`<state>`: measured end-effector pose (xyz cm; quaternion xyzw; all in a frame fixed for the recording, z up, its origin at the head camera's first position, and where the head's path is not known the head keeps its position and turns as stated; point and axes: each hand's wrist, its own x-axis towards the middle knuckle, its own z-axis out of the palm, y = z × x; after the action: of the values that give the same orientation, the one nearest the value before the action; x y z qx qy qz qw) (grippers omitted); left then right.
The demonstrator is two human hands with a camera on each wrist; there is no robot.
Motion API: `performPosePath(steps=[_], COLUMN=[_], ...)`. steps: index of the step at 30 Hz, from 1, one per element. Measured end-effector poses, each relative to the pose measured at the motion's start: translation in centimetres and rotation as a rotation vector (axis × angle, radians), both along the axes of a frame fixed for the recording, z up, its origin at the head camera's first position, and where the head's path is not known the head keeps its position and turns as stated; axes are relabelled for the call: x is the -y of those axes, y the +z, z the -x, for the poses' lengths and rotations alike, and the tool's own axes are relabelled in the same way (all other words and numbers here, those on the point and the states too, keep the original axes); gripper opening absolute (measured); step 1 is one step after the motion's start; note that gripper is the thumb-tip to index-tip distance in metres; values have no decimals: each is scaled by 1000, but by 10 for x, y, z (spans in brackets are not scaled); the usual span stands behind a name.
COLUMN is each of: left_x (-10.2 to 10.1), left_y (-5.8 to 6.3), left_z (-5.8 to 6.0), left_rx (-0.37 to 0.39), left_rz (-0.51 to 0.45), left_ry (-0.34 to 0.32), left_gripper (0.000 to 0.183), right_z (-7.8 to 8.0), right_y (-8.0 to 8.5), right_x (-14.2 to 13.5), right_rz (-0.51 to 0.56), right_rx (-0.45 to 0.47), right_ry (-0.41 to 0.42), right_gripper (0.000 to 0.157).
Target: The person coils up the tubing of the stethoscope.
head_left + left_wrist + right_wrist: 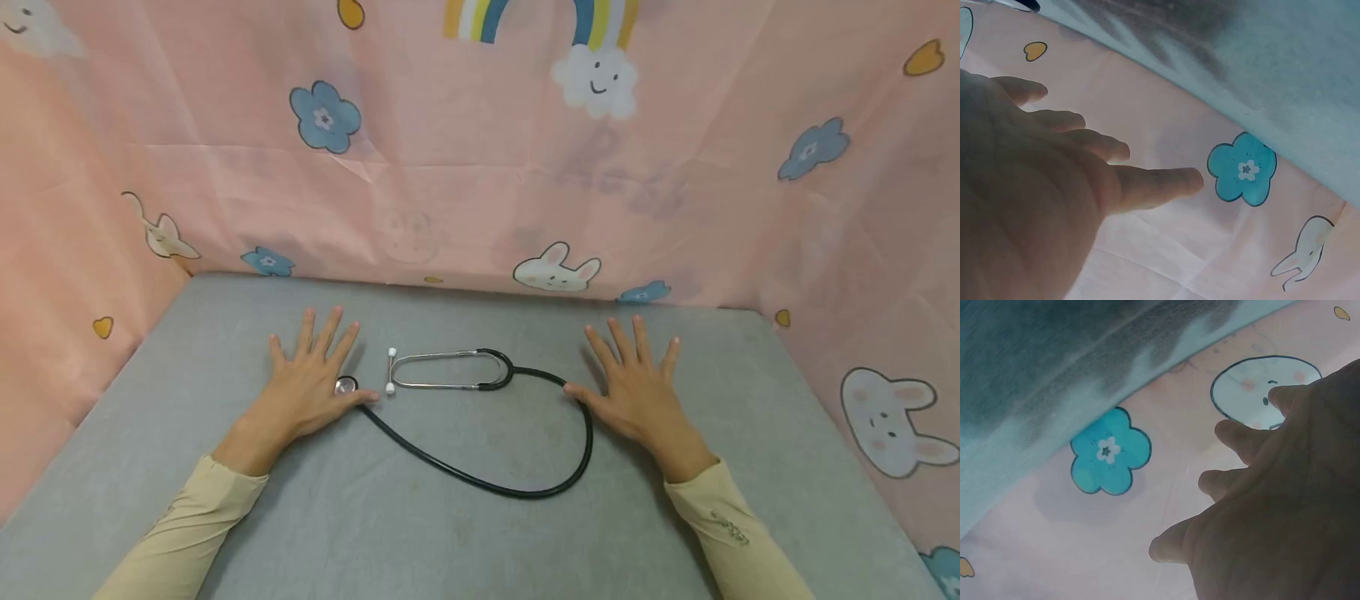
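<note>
Both left grip (307,385) and right grip (637,396), spread unclenched, flank a stethoscope (525,493); right-sleeve lettering (730,528) seems illegible.

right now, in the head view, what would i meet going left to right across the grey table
The person's bare, spread-fingered left hand → small white stethoscope ear tips → slim silvery metal ear tubes → the person's bare, spread-fingered right hand.

Black-tubed stethoscope (525,494) with white eartips (391,388), loosely curved on grey tabletop (450,550)
</note>
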<state>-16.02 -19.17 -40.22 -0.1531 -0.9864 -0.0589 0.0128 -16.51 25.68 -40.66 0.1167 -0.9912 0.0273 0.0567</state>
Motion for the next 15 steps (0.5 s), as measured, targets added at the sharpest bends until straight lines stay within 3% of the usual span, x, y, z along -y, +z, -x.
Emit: performPosePath(steps=[15], left_x=[-3], left_y=[-1], left_z=[0], left_rx=[-7], left_rz=[41], left_ry=[-29], left_gripper=[96], right_z=[1], right_y=[0], right_x=[-1], right_rz=[-3], right_rx=[24], right_ry=[18], right_gripper=[88])
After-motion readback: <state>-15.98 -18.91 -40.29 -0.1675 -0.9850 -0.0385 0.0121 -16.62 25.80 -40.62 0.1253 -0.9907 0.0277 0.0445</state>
